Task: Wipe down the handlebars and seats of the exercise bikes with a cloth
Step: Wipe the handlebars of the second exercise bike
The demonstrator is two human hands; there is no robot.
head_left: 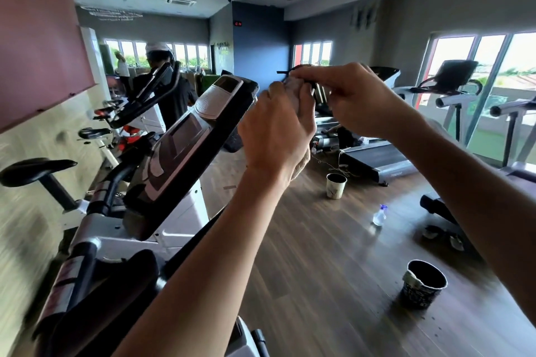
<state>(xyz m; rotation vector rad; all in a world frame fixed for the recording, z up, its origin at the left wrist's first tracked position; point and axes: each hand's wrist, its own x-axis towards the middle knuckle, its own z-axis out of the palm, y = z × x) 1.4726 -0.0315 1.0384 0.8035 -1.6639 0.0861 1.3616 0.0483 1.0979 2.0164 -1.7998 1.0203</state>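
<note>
Gripping a bunched pale cloth at frame centre, the left hand curls round it, while the right hand at 3 o'clock of it pinches its top. An exercise bike's console sits at 9 o'clock, a spray bottle on the floor at 5 o'clock.

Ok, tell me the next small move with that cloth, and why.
Probably slide the cloth along the handlebar. The left hand already grips the cloth around it, and the right hand pinches the bar beside it, steadying it.
</note>
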